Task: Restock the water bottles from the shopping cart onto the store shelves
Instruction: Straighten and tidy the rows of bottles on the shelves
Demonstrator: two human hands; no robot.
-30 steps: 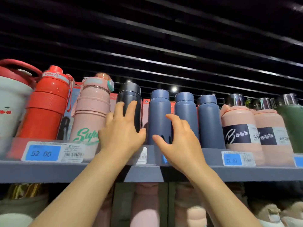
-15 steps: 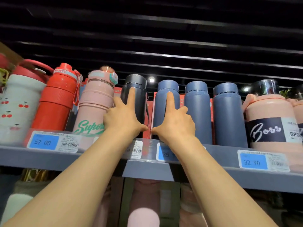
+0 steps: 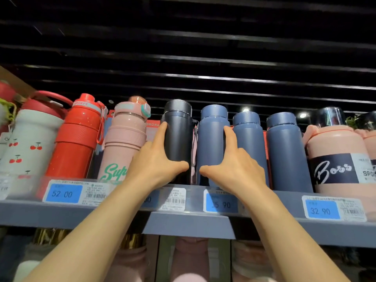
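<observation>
My left hand wraps the black bottle and my right hand wraps the blue bottle just right of it, both standing near the front of the top shelf. The row looks nearly full. I can't see the cart, so what's left is unknown.

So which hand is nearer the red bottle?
Left. The left hand grips the black bottle, with only the pink bottle between it and the red bottle. The right hand is farther right, on a blue bottle.
</observation>
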